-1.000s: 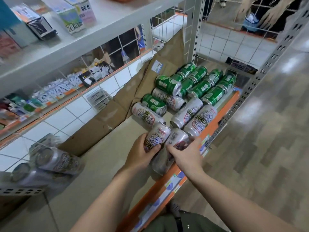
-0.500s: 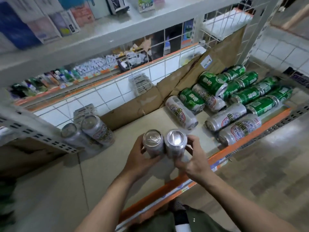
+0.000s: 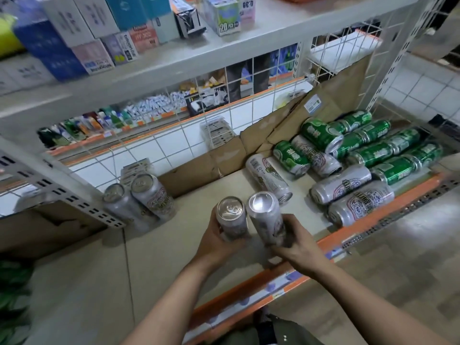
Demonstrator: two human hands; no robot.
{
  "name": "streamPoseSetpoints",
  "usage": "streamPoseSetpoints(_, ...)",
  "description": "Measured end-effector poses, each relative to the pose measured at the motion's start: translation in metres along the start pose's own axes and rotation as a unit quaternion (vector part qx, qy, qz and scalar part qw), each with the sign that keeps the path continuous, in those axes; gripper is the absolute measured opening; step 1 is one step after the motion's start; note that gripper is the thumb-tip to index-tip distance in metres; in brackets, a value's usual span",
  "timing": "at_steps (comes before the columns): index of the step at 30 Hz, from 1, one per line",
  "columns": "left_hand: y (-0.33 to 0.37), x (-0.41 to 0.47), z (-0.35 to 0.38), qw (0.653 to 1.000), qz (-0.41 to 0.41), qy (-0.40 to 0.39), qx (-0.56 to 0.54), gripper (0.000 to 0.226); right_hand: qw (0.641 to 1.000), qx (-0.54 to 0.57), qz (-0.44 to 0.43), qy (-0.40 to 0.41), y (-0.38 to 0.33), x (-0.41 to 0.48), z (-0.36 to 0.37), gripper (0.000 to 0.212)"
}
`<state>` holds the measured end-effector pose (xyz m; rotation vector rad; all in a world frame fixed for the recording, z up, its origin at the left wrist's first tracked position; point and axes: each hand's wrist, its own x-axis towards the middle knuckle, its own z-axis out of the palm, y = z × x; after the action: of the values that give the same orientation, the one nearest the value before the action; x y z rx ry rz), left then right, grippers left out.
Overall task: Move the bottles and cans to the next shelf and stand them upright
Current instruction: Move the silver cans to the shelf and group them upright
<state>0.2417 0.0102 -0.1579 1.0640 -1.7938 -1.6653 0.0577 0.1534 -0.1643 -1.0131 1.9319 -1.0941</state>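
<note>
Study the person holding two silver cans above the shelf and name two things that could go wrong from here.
1. The left hand and right hand each grip one silver can, left can and right can, pressed side by side; one might slip.
2. The two standing cans sit close to the shelf upright; setting new ones beside them could knock them over.

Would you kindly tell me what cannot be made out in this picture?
- Head view: held cans' bottoms, hidden by the left hand and right hand.
- Standing cans' labels, blurred.
- Green cans at the back: count unclear, they overlap.
- Next shelf's left part, cut off.
</note>
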Motion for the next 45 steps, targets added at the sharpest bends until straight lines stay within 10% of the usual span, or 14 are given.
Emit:
streamPoseSetpoints(11,0.004,-0.001,-0.010,1.000,-0.002,-0.007,0.009,0.090,0.975,0.035,-0.102,0.192,-0.044,0.001,-0.059,0.064)
streamPoseSetpoints(18,-0.001,0.002,-0.006,0.999,-0.021,0.019,0.020,0.063,0.978,-0.103,-0.167,0.078,-0.061,0.015,-0.037,0.068)
streamPoseSetpoints(33,-0.013,0.003,0.007,0.997,-0.037,0.068,-0.001,0.072,0.999,-0.008,0.025,-0.018,-0.010,0.044,0.020,0.066)
streamPoseSetpoints(45,-0.034,-0.066,-0.095,0.973,-0.096,0.211,0.002,0.065,0.986,0.015,-0.037,-0.162,-0.059,0.056,0.132,0.068)
